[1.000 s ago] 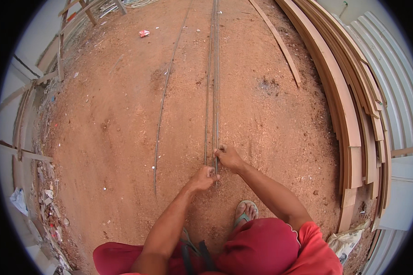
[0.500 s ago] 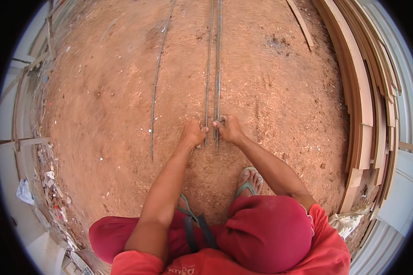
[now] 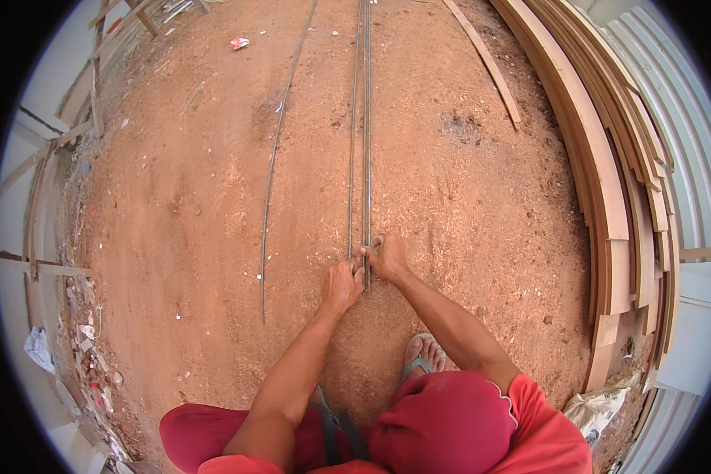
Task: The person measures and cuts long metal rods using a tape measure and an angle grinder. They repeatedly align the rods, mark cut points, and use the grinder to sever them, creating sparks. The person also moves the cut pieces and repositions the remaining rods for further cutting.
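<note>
Thin rods (image 3: 367, 158) run lengthwise straight ahead; the left hand (image 3: 343, 286) grasps nearer their ends, the right hand (image 3: 389, 258) pinching just beyond.

Grey rods (image 3: 366, 142), reddish-brown soil (image 3: 174, 237), crimson trousers (image 3: 442, 426)

No lettering (nor any number or sign) is readable here.

Looks like a building site: shows bare reddish ground (image 3: 174, 205), with planks (image 3: 588, 146) stacked along the right, corrugated sheets (image 3: 662, 83) beyond them, rough wooden framing (image 3: 97, 95) at far left, debris (image 3: 87, 332) at near left and long metal rods (image 3: 367, 142) between.
</note>
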Demonstrator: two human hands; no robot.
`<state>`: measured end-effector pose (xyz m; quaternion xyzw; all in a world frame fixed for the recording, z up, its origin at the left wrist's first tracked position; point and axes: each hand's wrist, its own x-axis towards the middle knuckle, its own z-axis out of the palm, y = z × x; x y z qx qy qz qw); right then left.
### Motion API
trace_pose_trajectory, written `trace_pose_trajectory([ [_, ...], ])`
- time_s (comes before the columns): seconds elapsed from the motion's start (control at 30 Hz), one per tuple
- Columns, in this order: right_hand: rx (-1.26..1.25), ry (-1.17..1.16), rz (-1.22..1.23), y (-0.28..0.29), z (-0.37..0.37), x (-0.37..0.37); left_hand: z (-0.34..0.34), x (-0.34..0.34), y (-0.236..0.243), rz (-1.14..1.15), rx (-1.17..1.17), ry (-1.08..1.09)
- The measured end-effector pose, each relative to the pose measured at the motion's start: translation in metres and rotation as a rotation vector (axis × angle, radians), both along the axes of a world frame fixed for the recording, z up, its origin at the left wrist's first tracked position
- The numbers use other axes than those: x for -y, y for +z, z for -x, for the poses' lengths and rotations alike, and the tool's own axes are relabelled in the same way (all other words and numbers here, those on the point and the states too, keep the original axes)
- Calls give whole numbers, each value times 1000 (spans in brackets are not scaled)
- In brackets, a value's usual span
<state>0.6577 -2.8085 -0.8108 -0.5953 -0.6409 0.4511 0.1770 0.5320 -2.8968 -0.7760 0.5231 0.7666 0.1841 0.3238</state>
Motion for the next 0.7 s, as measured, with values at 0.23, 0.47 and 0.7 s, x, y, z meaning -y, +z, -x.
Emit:
trace_pose_trajectory([
  [0.23,-53,-41,52,14,2,-3,-12,-4,-33,138,154,100],
  [0.47,-373,-82,222,25,-19,-6,-23,-6,-15,231,535,103],
  [0.7,-838,-332,534,40,-13,-34,-49,-10,-8,67,637,8],
])
